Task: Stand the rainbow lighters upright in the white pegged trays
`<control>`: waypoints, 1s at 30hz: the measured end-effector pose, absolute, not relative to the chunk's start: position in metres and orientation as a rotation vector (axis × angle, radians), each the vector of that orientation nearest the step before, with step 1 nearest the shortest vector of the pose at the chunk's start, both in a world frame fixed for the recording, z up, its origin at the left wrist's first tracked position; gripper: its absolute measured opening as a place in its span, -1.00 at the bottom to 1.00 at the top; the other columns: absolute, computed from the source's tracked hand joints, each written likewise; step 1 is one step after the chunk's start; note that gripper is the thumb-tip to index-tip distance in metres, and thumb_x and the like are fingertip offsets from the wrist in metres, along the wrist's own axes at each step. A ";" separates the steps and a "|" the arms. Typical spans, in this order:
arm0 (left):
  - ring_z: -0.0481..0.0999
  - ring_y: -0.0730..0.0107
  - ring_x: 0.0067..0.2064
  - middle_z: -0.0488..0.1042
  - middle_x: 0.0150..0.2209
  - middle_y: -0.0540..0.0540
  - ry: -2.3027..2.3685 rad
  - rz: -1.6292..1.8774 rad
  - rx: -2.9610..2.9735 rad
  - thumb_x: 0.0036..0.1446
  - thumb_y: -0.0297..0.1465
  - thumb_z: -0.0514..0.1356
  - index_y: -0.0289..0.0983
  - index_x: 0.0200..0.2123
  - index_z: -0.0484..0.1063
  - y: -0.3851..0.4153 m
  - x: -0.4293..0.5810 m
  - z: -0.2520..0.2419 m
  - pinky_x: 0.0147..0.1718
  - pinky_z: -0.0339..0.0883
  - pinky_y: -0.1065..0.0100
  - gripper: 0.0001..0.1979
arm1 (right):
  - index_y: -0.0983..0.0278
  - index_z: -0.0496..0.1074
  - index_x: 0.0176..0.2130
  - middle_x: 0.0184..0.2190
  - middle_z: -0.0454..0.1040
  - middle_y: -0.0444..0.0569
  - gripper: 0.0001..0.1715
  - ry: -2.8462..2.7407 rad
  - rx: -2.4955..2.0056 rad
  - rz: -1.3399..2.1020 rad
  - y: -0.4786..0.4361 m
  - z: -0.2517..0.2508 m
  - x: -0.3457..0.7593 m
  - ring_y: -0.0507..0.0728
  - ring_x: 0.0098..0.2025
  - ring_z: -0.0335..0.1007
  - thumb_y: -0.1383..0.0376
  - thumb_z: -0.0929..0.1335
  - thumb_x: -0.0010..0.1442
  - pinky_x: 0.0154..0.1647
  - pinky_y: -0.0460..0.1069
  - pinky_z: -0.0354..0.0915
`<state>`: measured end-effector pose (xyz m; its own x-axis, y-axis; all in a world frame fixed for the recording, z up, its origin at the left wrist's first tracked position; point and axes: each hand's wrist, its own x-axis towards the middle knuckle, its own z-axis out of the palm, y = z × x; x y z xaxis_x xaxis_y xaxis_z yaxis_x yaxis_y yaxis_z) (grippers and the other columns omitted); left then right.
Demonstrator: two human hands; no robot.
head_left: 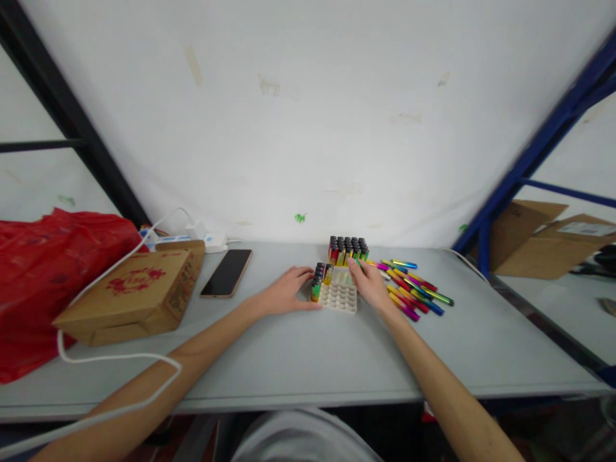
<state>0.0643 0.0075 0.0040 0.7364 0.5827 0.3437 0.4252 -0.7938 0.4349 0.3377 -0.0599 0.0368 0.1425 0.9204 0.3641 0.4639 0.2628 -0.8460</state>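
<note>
Obs.: white tray (339, 298) w/ rows of holes sits on grey counter (289, 359), approx. centre, betw. both hands. A col. of black-topped lighters (316, 289) (look like lighters) stands along its L side; one yellow piece (328, 274) upright just beside, toward the back. Front & middle holes bare; back R part partly hidden by R hand.

L hand (289, 292): fingers apart from thumb, spanning tray's L side, thumb near front L corner. Grip force: can't tell.

R hand (370, 282): over tray's back R edge; fingers look pinched on a green piece (357, 262), mostly hidden, so its angle unclear.

Stock: loose shiny tubes (418, 292) heaped R of tray, lying at mixed angles. Full block of black-topped pieces (342, 251) upright behind tray.

Technique (my judgement): step = standing pieces in holes. Keep L hand bracing low, w/o squeezing the standing col. Hold each piece near its upper end, vert., so lower end meets hole squarely; seat fully before letting go. Fill next to the standing pieces, working outward, so R wrist has room. Risk: tilted piece or sleeve-side brush could knock neighbours; tray prob. light, may slide if pushed sideways. Pick from heap's near edge, 1 at a time.
</note>
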 end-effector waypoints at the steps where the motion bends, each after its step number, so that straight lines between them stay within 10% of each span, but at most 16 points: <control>1: 0.58 -0.31 0.39 0.60 0.37 -0.37 0.782 0.675 2.610 0.18 0.18 0.55 -0.25 0.32 0.62 0.007 0.064 0.004 0.49 0.40 -0.11 -0.16 | 0.11 0.21 -0.51 -0.60 0.19 -0.18 -0.09 -1.480 -1.405 0.488 -0.061 0.037 0.336 0.08 -0.51 0.12 -0.58 0.23 0.31 -0.47 0.01 0.05; 19: 0.58 -0.29 0.40 0.58 0.38 -0.38 0.781 0.658 2.625 0.20 0.16 0.56 -0.26 0.33 0.59 0.004 0.065 0.008 0.49 0.39 -0.10 -0.16 | 0.08 0.08 -0.56 -0.62 0.17 -0.16 -0.42 -1.511 -1.502 0.323 -0.065 0.029 0.321 0.09 -0.47 0.08 -0.19 0.22 0.29 -0.38 0.04 -0.04; 30: 0.57 -0.28 0.40 0.60 0.38 -0.36 0.768 0.675 2.606 0.20 0.17 0.55 -0.23 0.32 0.60 0.005 0.066 0.006 0.51 0.36 -0.12 -0.18 | 0.08 0.35 -0.17 -0.39 0.52 -0.08 -0.49 -1.687 -1.359 0.361 -0.072 0.037 0.330 0.26 -0.31 0.48 -0.21 0.20 0.60 -0.18 0.08 0.35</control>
<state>0.0660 0.0052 0.0065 0.7407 0.5772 0.3439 0.4151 -0.7956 0.4412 0.3304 -0.0720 0.0370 0.0219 0.8869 0.4614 0.6204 0.3499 -0.7019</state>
